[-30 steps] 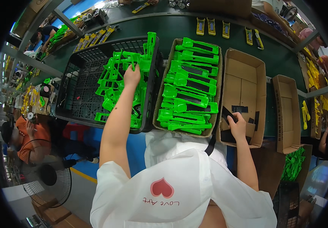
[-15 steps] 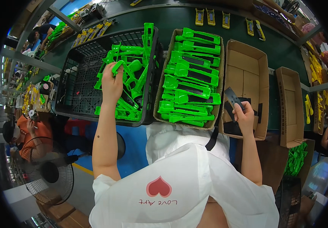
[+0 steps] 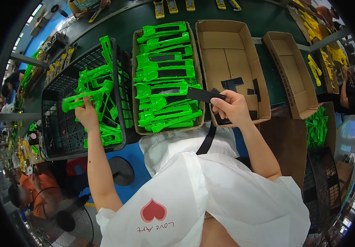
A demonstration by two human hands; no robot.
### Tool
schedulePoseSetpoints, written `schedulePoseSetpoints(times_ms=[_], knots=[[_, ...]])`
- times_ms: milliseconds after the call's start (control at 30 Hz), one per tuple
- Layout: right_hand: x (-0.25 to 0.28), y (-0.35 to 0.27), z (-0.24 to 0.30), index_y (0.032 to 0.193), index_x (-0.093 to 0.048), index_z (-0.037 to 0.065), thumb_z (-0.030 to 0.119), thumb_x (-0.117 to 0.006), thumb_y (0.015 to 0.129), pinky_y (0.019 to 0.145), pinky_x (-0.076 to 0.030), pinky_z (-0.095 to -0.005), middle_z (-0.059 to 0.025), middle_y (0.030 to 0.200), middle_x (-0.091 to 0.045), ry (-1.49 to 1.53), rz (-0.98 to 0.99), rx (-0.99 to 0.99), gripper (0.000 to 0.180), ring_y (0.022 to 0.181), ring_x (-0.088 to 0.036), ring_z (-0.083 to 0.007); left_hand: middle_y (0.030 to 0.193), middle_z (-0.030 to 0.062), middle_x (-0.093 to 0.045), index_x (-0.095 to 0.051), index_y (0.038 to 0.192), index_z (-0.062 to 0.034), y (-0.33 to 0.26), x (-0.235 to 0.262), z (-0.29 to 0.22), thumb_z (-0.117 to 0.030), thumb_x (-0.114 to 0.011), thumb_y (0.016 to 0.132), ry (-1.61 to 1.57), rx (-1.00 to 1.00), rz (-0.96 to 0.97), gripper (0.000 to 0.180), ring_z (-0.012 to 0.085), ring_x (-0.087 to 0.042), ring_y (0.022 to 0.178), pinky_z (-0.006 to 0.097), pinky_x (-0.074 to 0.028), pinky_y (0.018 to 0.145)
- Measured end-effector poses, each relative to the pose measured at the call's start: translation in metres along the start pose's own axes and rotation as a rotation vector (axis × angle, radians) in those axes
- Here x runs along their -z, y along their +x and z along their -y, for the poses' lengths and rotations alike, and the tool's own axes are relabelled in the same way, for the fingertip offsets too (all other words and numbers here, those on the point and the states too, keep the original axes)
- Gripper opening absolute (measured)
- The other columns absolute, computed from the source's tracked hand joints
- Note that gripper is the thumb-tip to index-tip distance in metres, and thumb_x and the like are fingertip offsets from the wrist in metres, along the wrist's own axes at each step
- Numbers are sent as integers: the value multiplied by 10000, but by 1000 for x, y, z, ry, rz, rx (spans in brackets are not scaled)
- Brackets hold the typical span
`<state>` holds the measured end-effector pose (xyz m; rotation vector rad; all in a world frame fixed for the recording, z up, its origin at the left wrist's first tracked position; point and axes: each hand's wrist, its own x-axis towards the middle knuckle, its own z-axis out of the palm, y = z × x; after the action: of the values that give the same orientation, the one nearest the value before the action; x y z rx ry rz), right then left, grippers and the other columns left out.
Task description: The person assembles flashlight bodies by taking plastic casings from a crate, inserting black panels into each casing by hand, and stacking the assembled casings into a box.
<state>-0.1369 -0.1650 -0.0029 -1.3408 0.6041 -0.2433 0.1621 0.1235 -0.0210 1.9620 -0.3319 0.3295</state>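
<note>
- Left hand (image 3: 87, 113) grips a green plastic part (image 3: 80, 99) above the black crate (image 3: 58, 136).
- Right hand (image 3: 233, 108) pinches a black strip (image 3: 204, 95) over the cardboard tray's (image 3: 138, 123) right edge.

Left hand (image 3: 86, 114) raised with fingers curled closed, right hand (image 3: 233, 108) forward, fingers pinched together.

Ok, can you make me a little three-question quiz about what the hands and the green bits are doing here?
1. True or false: the left hand holds a green plastic piece over the black crate.
2. What does the right hand hold: A a black flat strip, B a yellow tool, C nothing?
3. The neat rows of green parts lie in a cardboard ____.

Key: 1 true; 2 A; 3 box.
</note>
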Motion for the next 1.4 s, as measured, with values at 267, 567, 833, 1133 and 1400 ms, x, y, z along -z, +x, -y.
schedulePoseSetpoints(times_ms=[267,567,833,1133,1400], knots=[[-10,-3,13,787,-545,5,148,-557,833,358,-322,-156,-42,604,-581,-42,31,29,150,401,-445,-37,773,34,-569,-448,1128,-19,-26,-13,-107,-210,-514,840,-929,894,815,352,129,-576,632,258,-501,516],[-3,-18,37,715,-503,22,165,-541,846,343,-286,-180,-6,495,-496,-142,181,-3,198,366,-384,-30,852,59,-603,-569,999,18,-95,-53,-127,-57,-546,821,-506,609,1040,195,138,-583,731,237,-469,656],[-17,-13,44,688,-499,17,193,-547,837,355,-299,-203,-11,485,-500,-392,249,-114,235,372,-405,-42,804,77,-598,-554,991,24,-106,-52,-128,-57,-515,841,-483,646,1178,174,131,-577,684,245,-466,567],[-31,-9,52,728,-519,-15,186,-540,827,385,-349,-240,-33,498,-509,-537,208,-227,225,386,-436,-68,782,108,-597,-544,989,39,-110,-54,-126,-52,-527,832,-557,726,1131,182,178,-596,630,269,-472,512],[-29,2,23,747,-434,12,285,-627,758,490,-419,-343,-105,579,-546,-1259,-131,303,334,519,-547,-253,790,102,-609,-566,977,28,-115,-59,-123,-30,-530,824,-381,481,1071,167,170,-598,646,260,-487,570]])
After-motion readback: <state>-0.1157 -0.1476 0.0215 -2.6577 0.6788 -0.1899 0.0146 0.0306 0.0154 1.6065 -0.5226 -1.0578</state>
